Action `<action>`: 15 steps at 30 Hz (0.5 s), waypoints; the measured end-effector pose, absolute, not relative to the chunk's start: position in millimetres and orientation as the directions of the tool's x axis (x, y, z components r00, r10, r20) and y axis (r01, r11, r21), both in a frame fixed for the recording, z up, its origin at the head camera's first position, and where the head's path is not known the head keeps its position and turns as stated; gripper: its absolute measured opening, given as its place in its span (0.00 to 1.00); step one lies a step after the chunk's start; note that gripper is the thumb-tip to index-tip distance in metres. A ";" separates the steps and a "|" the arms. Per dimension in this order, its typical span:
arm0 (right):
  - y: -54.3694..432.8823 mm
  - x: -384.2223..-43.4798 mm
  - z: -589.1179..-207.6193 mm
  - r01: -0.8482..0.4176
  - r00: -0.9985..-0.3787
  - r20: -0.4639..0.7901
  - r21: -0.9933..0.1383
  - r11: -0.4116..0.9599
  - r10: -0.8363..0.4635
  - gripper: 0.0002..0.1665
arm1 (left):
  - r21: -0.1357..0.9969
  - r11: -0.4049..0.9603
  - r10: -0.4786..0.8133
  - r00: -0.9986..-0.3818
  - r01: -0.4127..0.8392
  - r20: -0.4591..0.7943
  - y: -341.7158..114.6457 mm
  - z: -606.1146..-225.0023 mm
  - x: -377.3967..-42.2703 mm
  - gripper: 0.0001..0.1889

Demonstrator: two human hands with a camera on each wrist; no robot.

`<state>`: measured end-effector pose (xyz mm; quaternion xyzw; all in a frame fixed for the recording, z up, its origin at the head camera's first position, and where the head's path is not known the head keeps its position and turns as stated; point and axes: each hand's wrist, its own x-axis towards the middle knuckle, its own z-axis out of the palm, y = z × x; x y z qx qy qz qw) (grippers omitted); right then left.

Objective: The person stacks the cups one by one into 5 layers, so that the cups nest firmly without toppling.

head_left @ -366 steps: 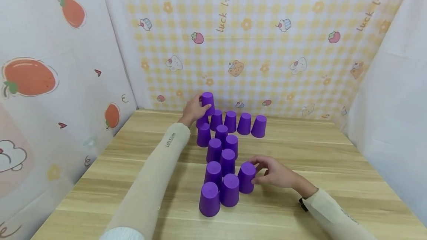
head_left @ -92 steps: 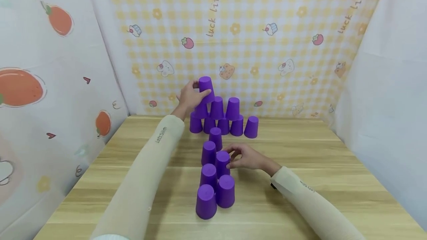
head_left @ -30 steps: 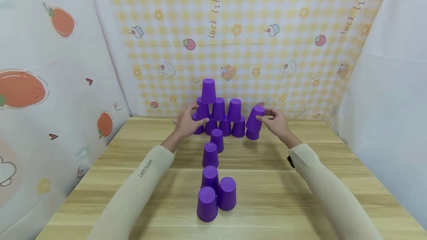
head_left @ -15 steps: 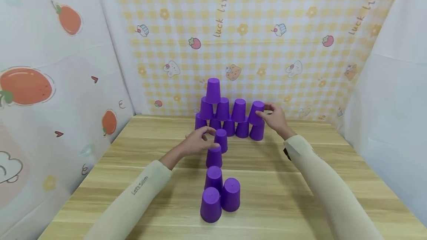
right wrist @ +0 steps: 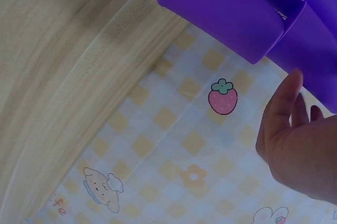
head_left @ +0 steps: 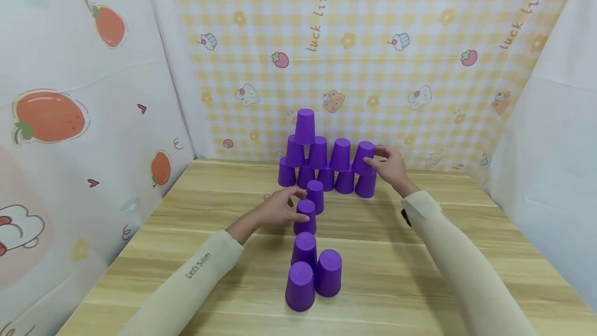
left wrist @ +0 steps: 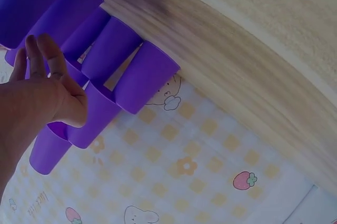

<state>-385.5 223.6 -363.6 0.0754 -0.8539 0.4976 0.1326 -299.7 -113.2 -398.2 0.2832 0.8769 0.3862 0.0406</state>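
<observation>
Right hand [head_left: 391, 166] is pinching the end cup [head_left: 363, 158] in the stack's [head_left: 318, 153] middle row. Left hand [head_left: 279, 208] is at a nearer cup [head_left: 305, 210] on the worktop [head_left: 396, 274], can't really tell if it's gripping.

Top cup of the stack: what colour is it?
The top cup is plain purple, seen best in the head view.

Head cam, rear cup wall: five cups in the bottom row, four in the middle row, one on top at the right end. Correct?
Wrong end: the head view shows the single top cup at the left end. Five in the bottom row and four in the middle row are right.
</observation>
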 end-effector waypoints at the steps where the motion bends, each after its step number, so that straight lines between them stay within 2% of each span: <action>1: 224.7 -383.9 -364.2 -0.265 -0.952 0.306 -0.828 0.494 0.004 0.34 | 0.702 0.534 0.531 -0.833 0.471 0.155 -112.8 -399.1 -299.5 0.33; 5: 229.1 -372.4 -367.2 -0.241 -0.950 0.309 -0.809 0.536 0.037 0.36 | 0.704 0.527 0.521 -0.835 0.475 0.174 -112.3 -402.1 -297.7 0.28; 10: 230.0 -351.1 -372.1 -0.239 -0.932 0.354 -0.756 0.610 0.074 0.34 | 0.672 0.593 0.464 -0.870 0.443 0.165 -111.5 -404.3 -296.2 0.23; 15: 221.2 -322.3 -376.1 -0.290 -0.935 0.354 -0.731 0.617 -0.020 0.30 | 0.631 0.661 0.410 -0.900 0.406 0.149 -108.5 -402.2 -292.7 0.22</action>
